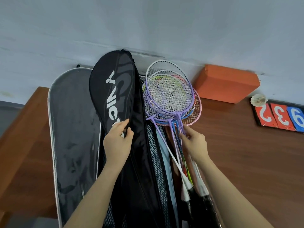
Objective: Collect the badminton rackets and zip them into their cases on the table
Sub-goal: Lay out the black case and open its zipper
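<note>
A black racket case [113, 89] with white lettering lies along the brown table [246, 153], its lid lifted. My left hand [117, 140] is shut on the lid's edge and holds it up. Right of the case, a stack of several rackets [171, 94] with purple, white, pink and blue frames lies with heads toward the wall. My right hand [194, 142] pinches the thin shafts just below the heads. Their white and black handles [195, 193] point toward me. A grey case [72, 129] with white piping lies flat at the left.
An orange block [227, 83] rests against the grey wall at the back right. A shuttlecock [258, 99] and a flip scoreboard [279, 119] with red and blue number cards sit at the far right. Black mesh and a pale panel show inside the open case.
</note>
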Demonstrator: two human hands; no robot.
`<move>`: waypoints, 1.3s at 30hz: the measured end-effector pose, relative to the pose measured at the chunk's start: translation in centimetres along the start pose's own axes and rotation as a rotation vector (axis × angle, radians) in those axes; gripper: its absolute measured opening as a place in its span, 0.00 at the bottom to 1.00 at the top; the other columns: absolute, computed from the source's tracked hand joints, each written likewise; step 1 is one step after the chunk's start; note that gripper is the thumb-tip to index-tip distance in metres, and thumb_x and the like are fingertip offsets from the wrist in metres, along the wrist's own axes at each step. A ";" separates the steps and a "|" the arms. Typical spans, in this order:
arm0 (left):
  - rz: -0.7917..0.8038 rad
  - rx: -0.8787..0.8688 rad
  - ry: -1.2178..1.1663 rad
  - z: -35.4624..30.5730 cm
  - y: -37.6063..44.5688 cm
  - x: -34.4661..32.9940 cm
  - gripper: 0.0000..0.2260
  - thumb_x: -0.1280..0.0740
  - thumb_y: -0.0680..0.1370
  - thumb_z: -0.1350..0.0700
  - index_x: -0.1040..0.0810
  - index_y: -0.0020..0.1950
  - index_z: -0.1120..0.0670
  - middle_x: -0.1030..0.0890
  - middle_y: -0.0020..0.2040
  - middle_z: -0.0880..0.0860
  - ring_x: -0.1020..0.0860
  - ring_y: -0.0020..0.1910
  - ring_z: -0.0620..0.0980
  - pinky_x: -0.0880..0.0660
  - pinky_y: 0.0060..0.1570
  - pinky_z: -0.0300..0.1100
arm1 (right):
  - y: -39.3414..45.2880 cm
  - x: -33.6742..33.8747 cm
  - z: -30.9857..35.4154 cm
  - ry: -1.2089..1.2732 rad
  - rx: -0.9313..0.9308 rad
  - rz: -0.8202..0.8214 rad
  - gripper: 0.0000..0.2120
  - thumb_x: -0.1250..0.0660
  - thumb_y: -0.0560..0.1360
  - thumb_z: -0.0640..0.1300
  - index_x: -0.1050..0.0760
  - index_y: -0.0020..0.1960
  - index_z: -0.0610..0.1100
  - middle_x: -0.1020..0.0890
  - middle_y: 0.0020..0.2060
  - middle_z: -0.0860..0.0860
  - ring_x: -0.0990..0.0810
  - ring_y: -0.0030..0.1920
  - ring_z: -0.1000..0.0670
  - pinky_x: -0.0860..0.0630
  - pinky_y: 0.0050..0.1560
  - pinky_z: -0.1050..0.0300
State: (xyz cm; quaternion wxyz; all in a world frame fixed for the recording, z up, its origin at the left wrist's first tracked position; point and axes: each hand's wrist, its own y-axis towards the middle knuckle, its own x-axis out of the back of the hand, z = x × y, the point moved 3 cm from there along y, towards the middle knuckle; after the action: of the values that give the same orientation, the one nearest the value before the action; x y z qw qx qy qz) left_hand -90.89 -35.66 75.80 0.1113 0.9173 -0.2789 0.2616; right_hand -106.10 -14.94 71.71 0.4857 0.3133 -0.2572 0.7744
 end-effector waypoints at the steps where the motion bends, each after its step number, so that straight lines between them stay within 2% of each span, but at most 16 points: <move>1: -0.002 0.000 -0.008 0.0 0.0 0.1 0.14 0.34 0.75 0.61 0.21 0.59 0.53 0.21 0.48 0.44 0.22 0.39 0.46 0.24 0.48 0.39 | -0.1 -0.1 -0.2 0.002 0.007 0.003 0.18 0.34 0.76 0.43 0.26 0.64 0.52 0.18 0.37 0.47 0.22 0.36 0.46 0.26 0.38 0.54; 4: -0.006 -0.015 -0.030 -0.2 -0.1 0.3 0.13 0.33 0.75 0.62 0.21 0.59 0.54 0.21 0.46 0.45 0.22 0.39 0.46 0.24 0.48 0.38 | -0.7 0.0 -0.2 0.049 0.061 -0.022 0.23 0.36 0.77 0.41 0.33 0.70 0.54 0.17 0.41 0.43 0.21 0.37 0.45 0.25 0.38 0.52; 8: -0.010 -0.036 -0.051 -0.3 0.0 0.6 0.13 0.33 0.74 0.63 0.20 0.58 0.56 0.19 0.48 0.48 0.21 0.42 0.45 0.26 0.50 0.37 | -1.1 1.5 0.8 0.094 0.160 -0.112 0.22 0.36 0.77 0.37 0.31 0.69 0.51 0.17 0.48 0.41 0.19 0.45 0.44 0.23 0.47 0.45; 10: -0.019 -0.038 -0.076 -0.2 0.0 0.7 0.13 0.33 0.73 0.64 0.20 0.58 0.57 0.18 0.48 0.51 0.21 0.42 0.46 0.25 0.50 0.38 | -1.3 2.5 1.6 0.134 0.196 -0.144 0.24 0.36 0.76 0.36 0.33 0.69 0.52 0.17 0.45 0.45 0.21 0.39 0.55 0.24 0.45 0.53; 11: -0.022 -0.040 -0.092 -0.2 0.0 0.7 0.13 0.33 0.73 0.64 0.20 0.57 0.57 0.18 0.47 0.52 0.21 0.42 0.46 0.24 0.50 0.39 | -1.5 2.9 2.0 0.153 0.222 -0.154 0.25 0.36 0.76 0.35 0.34 0.69 0.52 0.19 0.42 0.49 0.25 0.34 0.59 0.27 0.41 0.60; 14: -0.014 -0.076 -0.113 -0.2 0.0 1.1 0.13 0.32 0.73 0.65 0.20 0.57 0.58 0.18 0.43 0.53 0.22 0.39 0.46 0.24 0.47 0.37 | -2.2 4.1 3.2 0.186 0.297 -0.219 0.26 0.36 0.74 0.30 0.33 0.69 0.49 0.23 0.41 0.58 0.29 0.31 0.65 0.34 0.36 0.70; 16: 0.008 -0.072 -0.137 -0.2 0.2 1.4 0.13 0.32 0.73 0.65 0.20 0.57 0.58 0.19 0.41 0.52 0.23 0.38 0.45 0.26 0.44 0.30 | -2.6 4.8 3.4 0.187 0.312 -0.274 0.27 0.36 0.74 0.30 0.33 0.68 0.51 0.22 0.38 0.58 0.30 0.30 0.62 0.34 0.35 0.65; 18: 0.025 -0.048 -0.151 -0.2 0.3 1.6 0.13 0.32 0.73 0.64 0.20 0.57 0.58 0.20 0.41 0.50 0.24 0.38 0.43 0.29 0.44 0.25 | -3.1 5.4 3.8 0.130 0.329 -0.314 0.27 0.36 0.74 0.31 0.31 0.67 0.53 0.22 0.33 0.49 0.31 0.30 0.56 0.31 0.34 0.56; 20: 0.032 -0.011 -0.173 -0.4 0.4 1.9 0.13 0.33 0.74 0.64 0.20 0.57 0.57 0.21 0.40 0.49 0.24 0.37 0.41 0.30 0.43 0.22 | -3.7 6.1 4.3 -0.011 0.357 -0.357 0.25 0.38 0.73 0.34 0.28 0.67 0.52 0.26 0.31 0.47 0.32 0.30 0.50 0.29 0.32 0.53; 25: 0.032 0.066 -0.231 -0.9 0.5 1.7 0.13 0.34 0.75 0.61 0.20 0.58 0.54 0.22 0.37 0.50 0.27 0.31 0.42 0.30 0.42 0.32 | -6.4 5.8 4.4 -0.262 0.359 -0.349 0.28 0.39 0.70 0.35 0.28 0.67 0.53 0.29 0.31 0.53 0.30 0.29 0.51 0.30 0.25 0.58; 27: 0.028 0.063 -0.263 -1.2 0.5 1.4 0.13 0.35 0.75 0.61 0.21 0.59 0.55 0.21 0.38 0.51 0.28 0.31 0.42 0.30 0.40 0.30 | -7.6 5.2 3.6 -0.286 0.353 -0.334 0.27 0.36 0.69 0.34 0.27 0.66 0.51 0.33 0.32 0.55 0.32 0.30 0.52 0.29 0.24 0.57; 29: 0.013 0.047 -0.284 -1.7 0.3 1.1 0.14 0.35 0.76 0.61 0.22 0.60 0.55 0.20 0.41 0.52 0.27 0.34 0.43 0.29 0.40 0.29 | -8.8 4.7 2.7 -0.306 0.341 -0.305 0.27 0.35 0.69 0.34 0.27 0.66 0.49 0.33 0.32 0.54 0.30 0.30 0.51 0.29 0.24 0.56; 33: 0.000 0.052 -0.291 -2.2 0.1 0.5 0.14 0.37 0.76 0.60 0.23 0.62 0.56 0.19 0.49 0.52 0.23 0.43 0.47 0.24 0.52 0.43 | -11.3 3.7 0.7 -0.310 0.299 -0.265 0.25 0.40 0.70 0.39 0.28 0.66 0.49 0.33 0.33 0.54 0.31 0.28 0.50 0.31 0.24 0.57; 35: 0.008 0.049 -0.273 -2.3 -0.1 0.1 0.15 0.37 0.77 0.60 0.24 0.63 0.56 0.19 0.52 0.53 0.21 0.47 0.50 0.24 0.54 0.45 | -12.2 3.4 -0.3 -0.284 0.270 -0.249 0.26 0.34 0.70 0.36 0.29 0.66 0.51 0.35 0.34 0.55 0.34 0.27 0.52 0.30 0.24 0.56; 37: 0.028 0.040 -0.260 -2.3 -0.2 -0.5 0.15 0.37 0.77 0.60 0.24 0.63 0.56 0.19 0.53 0.52 0.21 0.48 0.49 0.24 0.55 0.45 | -13.0 3.3 -0.9 -0.232 0.276 -0.223 0.28 0.29 0.69 0.34 0.29 0.66 0.51 0.36 0.34 0.57 0.38 0.29 0.55 0.30 0.24 0.57; 39: 0.044 0.023 -0.235 -2.4 -0.3 -0.9 0.15 0.37 0.77 0.60 0.25 0.64 0.57 0.20 0.54 0.51 0.22 0.48 0.47 0.25 0.56 0.43 | -13.6 3.1 -1.0 -0.202 0.299 -0.182 0.27 0.30 0.71 0.34 0.29 0.67 0.51 0.37 0.34 0.58 0.38 0.32 0.56 0.30 0.26 0.56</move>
State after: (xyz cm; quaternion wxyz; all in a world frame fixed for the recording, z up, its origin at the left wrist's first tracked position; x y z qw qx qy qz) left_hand -92.36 -34.18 77.33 0.0615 0.9365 -0.3071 0.1577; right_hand -94.97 -7.04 74.60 0.4735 0.4797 -0.1576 0.7217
